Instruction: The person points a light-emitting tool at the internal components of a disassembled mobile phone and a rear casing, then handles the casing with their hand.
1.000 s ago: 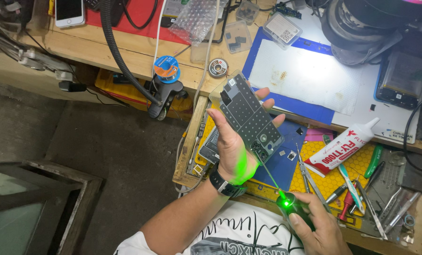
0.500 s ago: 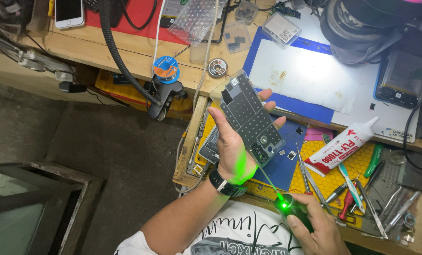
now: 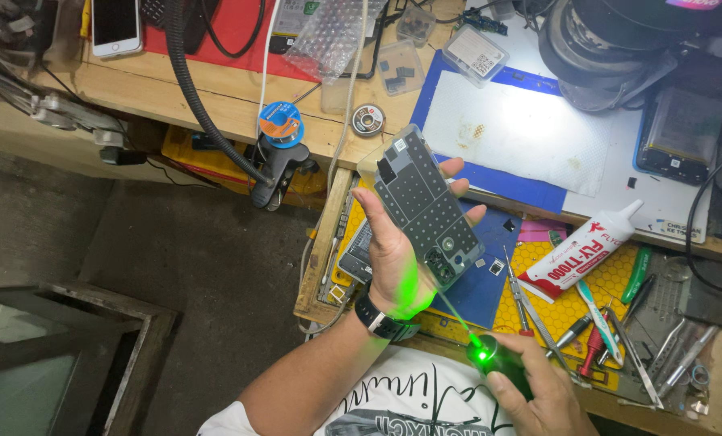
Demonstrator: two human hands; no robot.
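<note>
My left hand (image 3: 393,254) holds an opened phone body (image 3: 426,211) flat on its palm, inner side up, with dark shielding and camera holes showing. It hovers over the front edge of the workbench. My right hand (image 3: 543,396), low at the frame's bottom, grips a small black laser pointer (image 3: 497,365). Its green beam runs up to the phone's lower end and throws a green glow on my left wrist above a black wristwatch (image 3: 384,324).
A white glue tube (image 3: 575,250), tweezers and screwdrivers lie on a yellow honeycomb mat (image 3: 571,303). A blue mat with a white sheet (image 3: 522,133) sits on the bench. A solder spool (image 3: 279,123), a black hose (image 3: 207,113) and a white phone (image 3: 115,24) lie to the left.
</note>
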